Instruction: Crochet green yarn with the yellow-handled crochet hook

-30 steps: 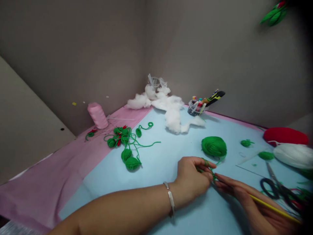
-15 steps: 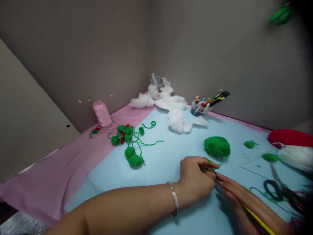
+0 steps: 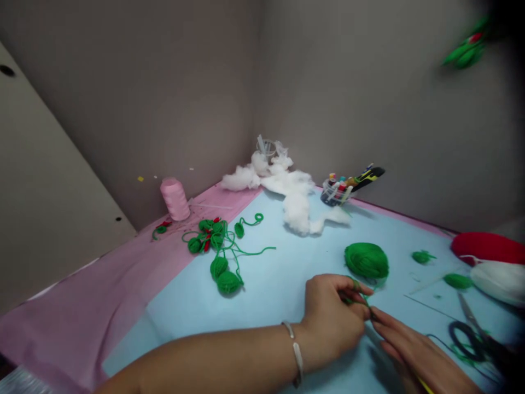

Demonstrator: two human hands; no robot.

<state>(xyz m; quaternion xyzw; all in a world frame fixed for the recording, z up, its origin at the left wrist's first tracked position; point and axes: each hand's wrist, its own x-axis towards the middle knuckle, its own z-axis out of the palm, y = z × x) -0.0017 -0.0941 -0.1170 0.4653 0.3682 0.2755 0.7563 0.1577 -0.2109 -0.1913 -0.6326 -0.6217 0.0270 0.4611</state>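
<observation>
Green yarn point(image 3: 366, 298) runs from a yarn ball point(image 3: 366, 261) on the tabletop point(image 3: 262, 350) into the left hand point(image 3: 332, 323), pinched between its fingers; the right hand point(image 3: 414, 350), fingers half curled, holds a thin yellow rod point(image 3: 425, 386) just beside.

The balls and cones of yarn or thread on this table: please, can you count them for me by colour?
Green yarn ball: 1
Red ball, probably yarn: 1
White ball, probably yarn: 1
Pink thread cone: 1
Total: 4
</observation>
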